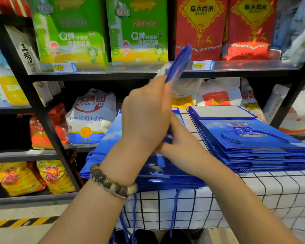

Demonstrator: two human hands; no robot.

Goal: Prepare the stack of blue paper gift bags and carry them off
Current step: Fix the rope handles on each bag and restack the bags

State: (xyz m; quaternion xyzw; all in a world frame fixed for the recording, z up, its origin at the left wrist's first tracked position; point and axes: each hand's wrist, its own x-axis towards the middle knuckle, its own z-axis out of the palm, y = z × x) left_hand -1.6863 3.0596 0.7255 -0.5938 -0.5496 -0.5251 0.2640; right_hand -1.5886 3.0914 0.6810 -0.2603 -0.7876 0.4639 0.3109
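Observation:
My left hand, with a bead bracelet on the wrist, grips a flat blue paper gift bag held up edge-on and blurred. Just below it, my right hand pinches the lower end of the same bag. Under both hands lies one pile of blue gift bags on the checked tablecloth, its cord handles hanging over the front edge. A second, taller stack of blue bags lies flat to the right, a white panel showing on its top bag.
The table with the white grid cloth stands against black shelving. Green and red rice boxes fill the upper shelf, flour and rice sacks the lower ones. Yellow-black floor tape runs at lower left.

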